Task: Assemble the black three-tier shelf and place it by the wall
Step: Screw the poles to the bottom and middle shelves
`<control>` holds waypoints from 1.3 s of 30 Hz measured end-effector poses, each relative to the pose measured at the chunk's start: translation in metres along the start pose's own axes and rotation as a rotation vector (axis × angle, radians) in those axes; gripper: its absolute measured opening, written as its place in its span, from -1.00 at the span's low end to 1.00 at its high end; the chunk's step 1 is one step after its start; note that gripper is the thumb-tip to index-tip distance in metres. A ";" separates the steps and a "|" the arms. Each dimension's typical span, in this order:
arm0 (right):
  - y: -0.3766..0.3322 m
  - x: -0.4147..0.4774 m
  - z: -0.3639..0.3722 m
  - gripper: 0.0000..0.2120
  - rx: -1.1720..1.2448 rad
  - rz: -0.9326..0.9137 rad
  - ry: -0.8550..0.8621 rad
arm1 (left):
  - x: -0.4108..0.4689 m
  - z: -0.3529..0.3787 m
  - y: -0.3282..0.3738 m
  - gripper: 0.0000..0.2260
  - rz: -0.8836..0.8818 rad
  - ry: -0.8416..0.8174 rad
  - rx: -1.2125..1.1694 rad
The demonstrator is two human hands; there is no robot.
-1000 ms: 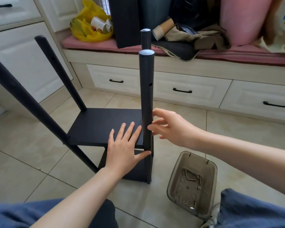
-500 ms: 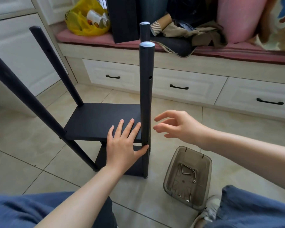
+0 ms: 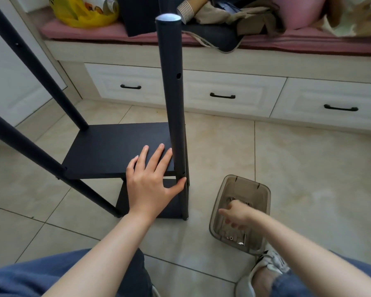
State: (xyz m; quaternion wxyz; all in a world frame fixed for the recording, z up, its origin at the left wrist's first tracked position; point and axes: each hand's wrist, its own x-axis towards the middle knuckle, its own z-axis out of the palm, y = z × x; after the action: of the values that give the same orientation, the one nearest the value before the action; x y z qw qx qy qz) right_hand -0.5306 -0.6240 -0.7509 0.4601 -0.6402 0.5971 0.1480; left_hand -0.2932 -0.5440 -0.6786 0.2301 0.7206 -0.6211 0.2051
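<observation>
Your left hand [image 3: 152,181] lies flat, fingers straight, on the half-built black shelf [image 3: 107,151] on the floor tiles, thumb against its front post [image 3: 173,103], while your right hand [image 3: 237,215], too blurred to tell its grip, digs in the screw tray [image 3: 264,190], so a possibly unfastened board could slip.
</observation>
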 end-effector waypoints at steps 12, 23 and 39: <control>-0.001 0.023 0.071 -0.63 -0.116 -0.010 -0.030 | -0.001 0.005 -0.003 -0.42 0.011 0.001 0.013; 0.034 0.055 0.056 -0.84 -0.008 -0.031 0.030 | 0.000 0.009 -0.003 -0.44 0.011 0.045 0.006; 0.049 0.091 0.072 -0.63 -0.431 -0.100 0.176 | -0.002 0.009 0.000 -0.46 -0.005 0.054 0.019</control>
State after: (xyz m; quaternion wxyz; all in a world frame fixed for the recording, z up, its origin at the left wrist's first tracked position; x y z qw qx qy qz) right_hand -0.5269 -0.6198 -0.8769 0.2658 -0.7629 0.5570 0.1927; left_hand -0.2930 -0.5478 -0.6873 0.2403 0.7185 -0.6109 0.2297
